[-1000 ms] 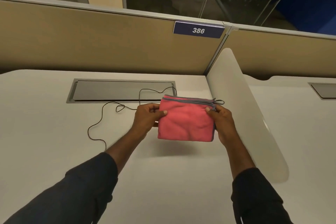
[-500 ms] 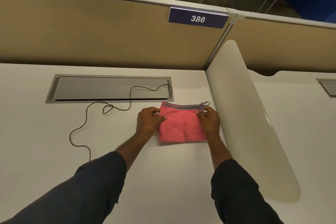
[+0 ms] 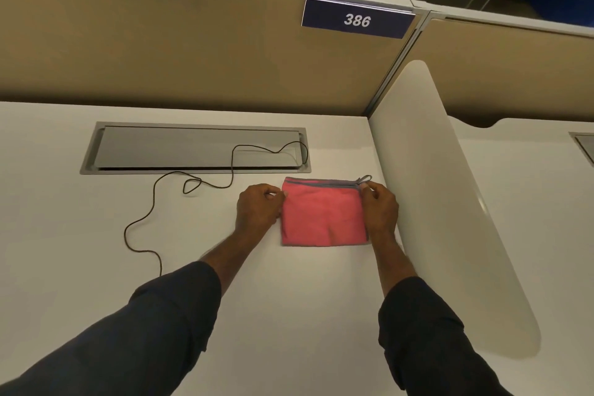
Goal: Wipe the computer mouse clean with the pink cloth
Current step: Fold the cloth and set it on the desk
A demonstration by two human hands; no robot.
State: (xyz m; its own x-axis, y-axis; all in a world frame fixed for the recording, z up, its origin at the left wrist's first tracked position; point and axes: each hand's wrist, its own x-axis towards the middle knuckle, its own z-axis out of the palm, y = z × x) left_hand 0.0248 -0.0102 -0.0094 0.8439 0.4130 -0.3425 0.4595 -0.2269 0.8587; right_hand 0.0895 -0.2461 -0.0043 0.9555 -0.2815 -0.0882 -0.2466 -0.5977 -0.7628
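Both hands pinched the folded pink cloth (image 3: 323, 217) flat on the desk (image 3: 289, 315): left hand (image 3: 257, 207) at its left edge, right hand (image 3: 379, 207) at the top-right corner. No mouse was visible, only a cable (image 3: 231, 170); lifting the cloth carelessly could unfold it.

Dark navy long sleeves (image 3: 167, 325) are worn on both arms, pushed up so the forearms (image 3: 231, 257) are left bare.
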